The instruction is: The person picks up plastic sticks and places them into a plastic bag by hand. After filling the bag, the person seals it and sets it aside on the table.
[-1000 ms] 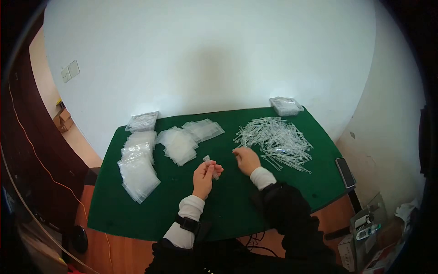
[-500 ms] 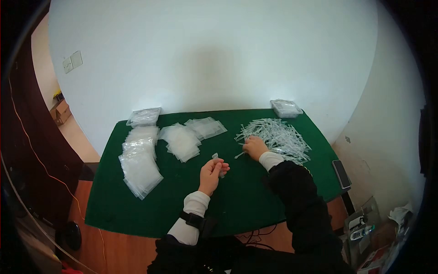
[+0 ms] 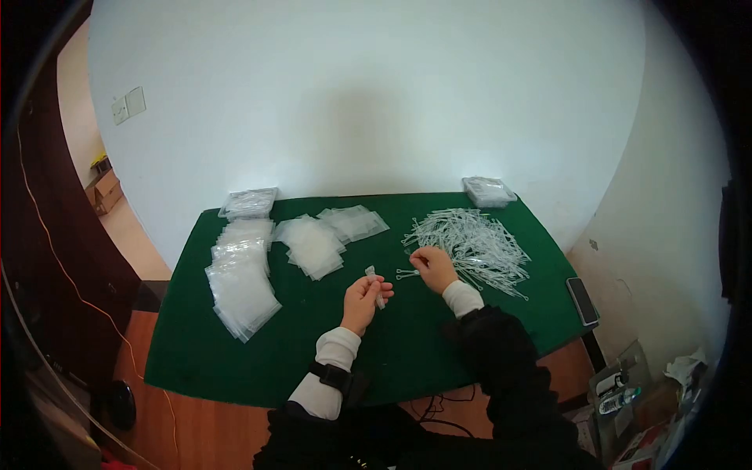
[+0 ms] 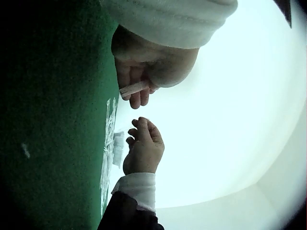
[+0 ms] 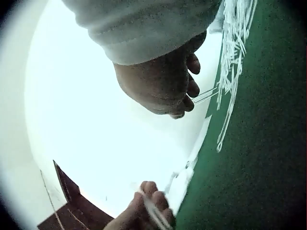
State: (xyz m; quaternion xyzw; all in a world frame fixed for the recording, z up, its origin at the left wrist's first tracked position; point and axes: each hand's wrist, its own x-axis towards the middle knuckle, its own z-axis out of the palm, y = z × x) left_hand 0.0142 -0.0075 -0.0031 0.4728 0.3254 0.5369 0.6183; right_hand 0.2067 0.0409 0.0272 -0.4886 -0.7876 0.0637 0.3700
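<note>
My left hand (image 3: 360,307) grips a narrow bundle of clear sticks or wrapping (image 3: 371,274), whose end pokes out above the fingers; in the left wrist view the pale bundle (image 4: 134,89) lies across the fingers. My right hand (image 3: 435,270), at the left edge of a heap of clear looped sticks (image 3: 478,239), pinches a few sticks (image 3: 406,274) whose looped ends point left. In the right wrist view thin sticks (image 5: 205,97) stick out from the fingertips of the right hand (image 5: 158,81).
Fanned clear bags (image 3: 243,294) lie at the left of the green table (image 3: 313,364), with two more groups of bags (image 3: 313,247) beside them. Filled clear packs (image 3: 249,204) stand at the back left and back right. A phone (image 3: 582,301) lies at the right edge.
My right hand reached into the heap's left side and has drawn back slightly toward me with sticks in its fingers. The left hand moved a little right, still gripping its bundle.
</note>
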